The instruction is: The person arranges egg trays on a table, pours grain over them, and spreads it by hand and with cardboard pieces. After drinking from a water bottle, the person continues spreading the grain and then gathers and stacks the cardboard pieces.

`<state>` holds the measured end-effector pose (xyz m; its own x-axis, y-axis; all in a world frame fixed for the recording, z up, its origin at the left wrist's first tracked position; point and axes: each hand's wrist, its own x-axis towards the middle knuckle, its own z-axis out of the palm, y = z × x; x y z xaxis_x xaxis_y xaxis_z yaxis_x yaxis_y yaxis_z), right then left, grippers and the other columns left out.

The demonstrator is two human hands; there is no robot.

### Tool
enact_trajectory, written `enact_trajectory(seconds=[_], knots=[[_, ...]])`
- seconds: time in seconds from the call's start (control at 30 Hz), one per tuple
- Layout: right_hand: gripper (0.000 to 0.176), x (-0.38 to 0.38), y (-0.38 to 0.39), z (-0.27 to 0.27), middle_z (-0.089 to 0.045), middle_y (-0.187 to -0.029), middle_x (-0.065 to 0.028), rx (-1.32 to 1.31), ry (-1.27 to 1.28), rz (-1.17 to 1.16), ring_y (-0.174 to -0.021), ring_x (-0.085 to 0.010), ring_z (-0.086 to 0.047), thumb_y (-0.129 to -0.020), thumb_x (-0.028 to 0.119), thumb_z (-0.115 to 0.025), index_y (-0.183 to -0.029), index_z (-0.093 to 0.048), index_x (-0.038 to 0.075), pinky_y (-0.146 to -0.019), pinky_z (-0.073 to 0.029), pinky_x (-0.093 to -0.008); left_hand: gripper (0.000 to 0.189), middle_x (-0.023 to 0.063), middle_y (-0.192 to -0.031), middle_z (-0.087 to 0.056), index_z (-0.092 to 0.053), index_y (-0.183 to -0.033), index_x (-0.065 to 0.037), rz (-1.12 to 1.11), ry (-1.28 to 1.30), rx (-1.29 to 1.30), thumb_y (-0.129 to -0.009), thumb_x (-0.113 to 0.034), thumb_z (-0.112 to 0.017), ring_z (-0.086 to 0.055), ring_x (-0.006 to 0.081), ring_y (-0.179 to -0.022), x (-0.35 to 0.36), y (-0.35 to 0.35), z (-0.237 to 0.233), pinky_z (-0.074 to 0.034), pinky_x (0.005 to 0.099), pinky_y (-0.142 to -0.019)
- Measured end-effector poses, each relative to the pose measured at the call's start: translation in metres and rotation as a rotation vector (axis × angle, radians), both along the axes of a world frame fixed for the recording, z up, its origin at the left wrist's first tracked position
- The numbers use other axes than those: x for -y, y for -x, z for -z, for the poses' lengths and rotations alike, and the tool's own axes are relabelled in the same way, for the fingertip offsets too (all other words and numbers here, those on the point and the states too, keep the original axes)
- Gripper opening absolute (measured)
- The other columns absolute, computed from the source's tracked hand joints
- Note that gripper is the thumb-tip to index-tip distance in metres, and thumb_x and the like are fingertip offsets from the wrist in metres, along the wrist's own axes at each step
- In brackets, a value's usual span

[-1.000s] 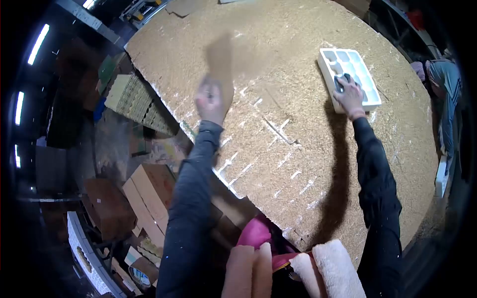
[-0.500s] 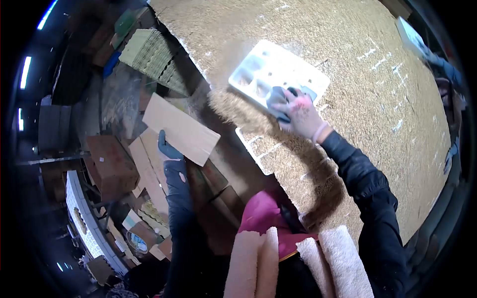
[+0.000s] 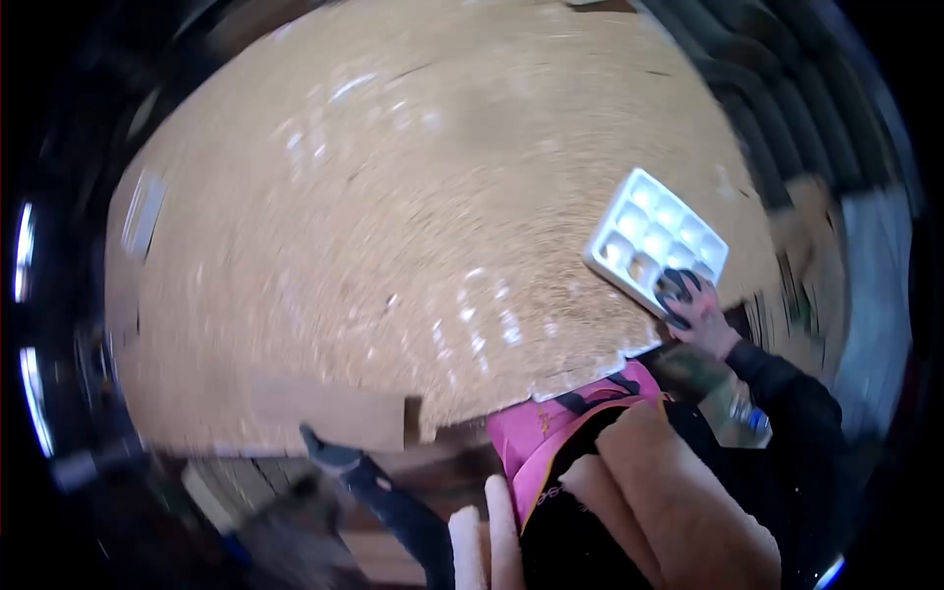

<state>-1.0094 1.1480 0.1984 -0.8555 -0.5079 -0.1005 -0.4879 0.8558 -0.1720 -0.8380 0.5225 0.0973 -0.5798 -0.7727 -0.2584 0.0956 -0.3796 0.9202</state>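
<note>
Seemingly a tray pick-up: right hand clenched on the tray at the board's right edge, left hand lower left by cardboard (grip too blurred to tell); next calls for a level lift.

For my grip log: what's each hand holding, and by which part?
Right hand grips the white tray at its near edge. Left hand seems to hold a cardboard piece by its lower edge, though blur makes that unsure.
</note>
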Motion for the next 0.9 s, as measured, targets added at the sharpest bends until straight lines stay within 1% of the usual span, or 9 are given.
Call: enact_trajectory(seconds=[0.17,0.33,0.4,0.5,0.57,0.67,0.7,0.8,0.9], knots=[[0.058,-0.012,-0.014,-0.030,-0.041,-0.134,-0.0225,-0.243,0.426,0.751,-0.121,-0.0381,-0.041,-0.078,0.036,-0.069,-0.130,-0.053,0.016,-0.101,-0.034,-0.0456,0.050,0.0132,-0.130,-0.052,-0.046,-0.132,-0.001,0.707,0.678,-0.187,-0.089,-0.020,-0.062,-0.051,0.0231,-0.115,-0.050,0.199,-0.011,-0.043,0.0394,-0.097],[0.050,-0.062,0.049,0.016,-0.052,-0.130,-0.0090,-0.094,2.261,0.666,-0.115,-0.0188,-0.053,-0.087,0.024,-0.067,-0.129,-0.050,0.005,-0.097,-0.042,-0.0299,0.049,0.0130,-0.131,-0.051,-0.045,-0.133,-0.001,1.122,0.555,-0.016,-0.090,-0.019,-0.061,-0.050,0.0232,-0.116,-0.322,0.339,-0.033,-0.043,0.0389,-0.098],[0.051,-0.091,0.054,0.096,-0.050,-0.130,-0.0072,-0.199,2.167,0.607,-0.116,-0.0205,-0.051,-0.085,0.015,-0.066,-0.132,-0.047,0.010,-0.101,-0.039,-0.0304,0.049,0.0130,-0.132,-0.050,-0.045,-0.133,-0.001,1.255,0.598,0.002,-0.090,-0.019,-0.060,-0.050,0.0233,-0.117,-0.417,0.357,-0.037,-0.042,0.0387,-0.099],[0.058,-0.141,0.037,0.081,-0.057,-0.122,-0.0060,-0.442,1.367,0.822,-0.111,-0.0225,-0.055,-0.076,0.000,-0.070,-0.128,-0.050,0.013,-0.099,-0.042,-0.0311,0.048,0.0128,-0.133,-0.049,-0.044,-0.133,-0.001,1.338,0.684,0.040,-0.091,-0.019,-0.059,-0.049,0.0234,-0.118,-0.537,0.362,-0.035,-0.042,0.0385,-0.099],[0.052,-0.196,0.027,0.064,-0.057,-0.122,-0.0058,-0.590,1.356,0.710,-0.111,-0.0189,-0.055,-0.076,0.001,-0.070,-0.124,-0.054,0.011,-0.098,-0.042,-0.0303,0.048,0.0128,-0.134,-0.049,-0.044,-0.134,-0.001,1.321,0.743,0.079,-0.091,-0.018,-0.058,-0.049,0.0234,-0.118,-0.600,0.363,-0.028,-0.041,0.0383,-0.100],[0.040,-0.307,0.006,0.007,-0.062,-0.115,-0.0086,0.474,2.350,0.787,-0.109,-0.0161,-0.056,-0.083,0.017,-0.068,-0.120,-0.059,0.005,-0.099,-0.041,-0.0302,0.047,0.0127,-0.135,-0.048,-0.044,-0.134,0.000,1.231,0.879,0.160,-0.092,-0.018,-0.057,-0.048,0.0235,-0.119,-0.663,0.365,-0.028,-0.041,0.0380,-0.101],[0.043,-0.336,-0.005,-0.031,-0.066,-0.107,-0.0133,0.252,2.308,0.773,-0.105,-0.0197,-0.059,-0.080,0.021,-0.071,-0.117,-0.061,0.003,-0.097,-0.043,-0.0316,0.047,0.0126,-0.135,-0.047,-0.044,-0.134,0.000,1.180,0.929,0.173,-0.092,-0.018,-0.057,-0.048,0.0235,-0.120,-0.679,0.368,-0.034,-0.041,0.0379,-0.101],[0.048,-0.387,0.014,-0.036,-0.051,-0.132,-0.0199,-0.545,0.933,0.633,-0.112,-0.0301,-0.052,-0.072,0.022,-0.076,-0.117,-0.063,0.010,-0.092,-0.043,-0.0399,0.047,0.0125,-0.136,-0.047,-0.043,-0.134,0.000,0.970,1.069,0.118,-0.093,-0.018,-0.056,-0.047,0.0236,-0.121,-0.712,0.381,-0.072,-0.040,0.0376,-0.101],[0.044,-0.358,0.058,-0.005,-0.043,-0.139,-0.0109,-0.300,0.466,0.494,-0.127,-0.0340,-0.037,-0.076,0.022,-0.063,-0.120,-0.060,0.023,-0.102,-0.031,-0.0495,0.046,0.0124,-0.137,-0.046,-0.043,-0.135,0.000,0.795,1.218,-0.166,-0.093,-0.017,-0.055,-0.046,0.0237,-0.121,-0.756,0.403,-0.154,-0.040,0.0374,-0.102]])
